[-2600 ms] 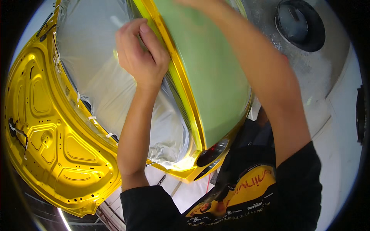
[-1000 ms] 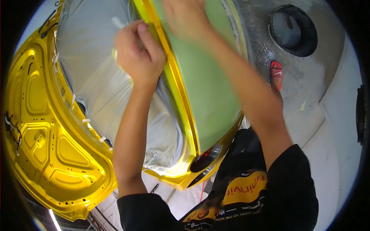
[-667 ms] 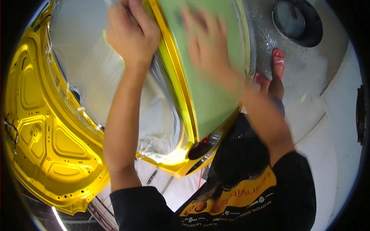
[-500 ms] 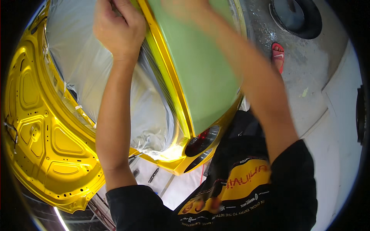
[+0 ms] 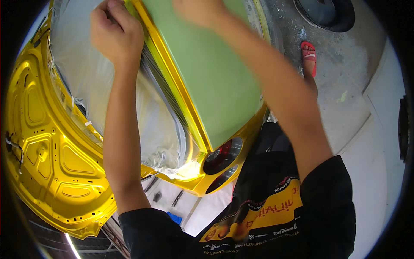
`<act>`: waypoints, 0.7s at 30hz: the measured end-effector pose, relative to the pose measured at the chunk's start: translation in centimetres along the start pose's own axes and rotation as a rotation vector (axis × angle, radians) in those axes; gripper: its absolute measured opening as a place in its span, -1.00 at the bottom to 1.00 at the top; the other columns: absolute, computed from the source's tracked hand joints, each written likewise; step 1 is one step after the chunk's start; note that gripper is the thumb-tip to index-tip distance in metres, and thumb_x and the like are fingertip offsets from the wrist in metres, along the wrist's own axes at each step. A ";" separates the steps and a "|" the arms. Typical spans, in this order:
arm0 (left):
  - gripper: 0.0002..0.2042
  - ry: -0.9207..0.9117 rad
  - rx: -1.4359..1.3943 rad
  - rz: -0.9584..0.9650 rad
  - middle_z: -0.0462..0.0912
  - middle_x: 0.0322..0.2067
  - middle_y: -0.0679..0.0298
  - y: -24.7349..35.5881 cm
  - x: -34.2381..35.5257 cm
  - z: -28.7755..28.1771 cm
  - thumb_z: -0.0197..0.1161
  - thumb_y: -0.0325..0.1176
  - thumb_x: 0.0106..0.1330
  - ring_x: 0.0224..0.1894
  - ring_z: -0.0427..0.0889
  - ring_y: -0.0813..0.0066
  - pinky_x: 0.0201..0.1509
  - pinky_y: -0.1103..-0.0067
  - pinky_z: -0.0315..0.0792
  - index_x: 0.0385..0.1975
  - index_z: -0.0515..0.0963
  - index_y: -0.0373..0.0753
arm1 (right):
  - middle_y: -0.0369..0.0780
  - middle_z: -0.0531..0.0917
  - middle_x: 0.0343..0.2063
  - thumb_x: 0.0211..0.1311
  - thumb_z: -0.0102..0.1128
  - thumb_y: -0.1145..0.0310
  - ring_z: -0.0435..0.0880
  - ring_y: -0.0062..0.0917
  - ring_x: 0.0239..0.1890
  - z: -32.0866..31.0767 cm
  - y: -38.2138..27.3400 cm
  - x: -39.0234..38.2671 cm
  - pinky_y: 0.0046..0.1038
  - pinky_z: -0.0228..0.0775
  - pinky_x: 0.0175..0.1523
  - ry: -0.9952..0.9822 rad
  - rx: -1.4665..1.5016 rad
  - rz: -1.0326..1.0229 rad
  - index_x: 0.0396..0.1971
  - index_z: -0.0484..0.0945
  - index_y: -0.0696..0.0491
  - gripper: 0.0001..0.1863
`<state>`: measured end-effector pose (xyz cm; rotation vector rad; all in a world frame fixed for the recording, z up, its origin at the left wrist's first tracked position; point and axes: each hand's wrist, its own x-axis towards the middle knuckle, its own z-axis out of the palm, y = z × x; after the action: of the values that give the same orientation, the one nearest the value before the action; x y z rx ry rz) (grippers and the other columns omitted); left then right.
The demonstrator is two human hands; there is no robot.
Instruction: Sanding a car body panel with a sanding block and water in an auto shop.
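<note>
Both arms reach up and forward. The left arm [image 5: 123, 129] runs nearly straight up, its wrist [image 5: 127, 67] almost in line with the forearm. The left hand [image 5: 116, 34] is loosely curled, back and thumb side showing. The right arm [image 5: 280, 86] bends at the elbow, its forearm slanting up and to the left. The right hand [image 5: 200, 13] is blurred, its fingers cut off by the upper edge.

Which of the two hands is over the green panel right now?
The right hand, blurred at the top edge, is over the green panel. The left hand is left of it, over the plastic sheet.
</note>
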<state>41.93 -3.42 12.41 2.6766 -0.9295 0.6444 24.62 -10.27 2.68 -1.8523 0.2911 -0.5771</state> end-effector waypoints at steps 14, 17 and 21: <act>-0.83 -0.057 0.056 0.042 0.74 -0.37 0.18 0.9 0.1 0.1 0.13 -0.35 0.50 -0.38 0.69 0.20 -0.27 0.41 0.53 -0.22 0.62 -0.30 | -0.10 0.58 0.09 0.27 0.16 0.41 0.51 -0.13 0.08 1.6 7.8 8.8 -0.06 0.31 0.13 0.212 0.037 -0.078 0.16 0.61 -0.03 -0.56; -0.83 -0.079 0.077 0.034 0.73 -0.36 0.18 -0.3 -1.2 -0.8 0.12 -0.36 0.50 -0.35 0.69 0.19 -0.27 0.42 0.52 -0.23 0.61 -0.29 | -0.11 0.50 0.24 0.26 0.17 0.46 0.53 -0.25 0.14 0.4 2.8 0.8 -0.12 0.27 0.20 -0.018 0.035 0.098 0.23 0.58 0.02 -0.51; -0.84 -0.158 0.017 -0.141 0.73 -0.33 0.17 1.1 -0.5 -1.4 0.11 -0.37 0.51 -0.33 0.69 0.20 -0.25 0.42 0.52 -0.21 0.61 -0.29 | -0.08 0.48 0.29 0.34 0.17 0.47 0.52 -0.17 0.12 -3.9 -2.5 -15.7 -0.11 0.21 0.28 -0.100 0.070 0.254 0.25 0.58 0.07 -0.54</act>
<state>40.37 -3.52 13.48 2.8100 -0.7654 0.4172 9.00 -5.27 2.14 -1.7373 0.4273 -0.3153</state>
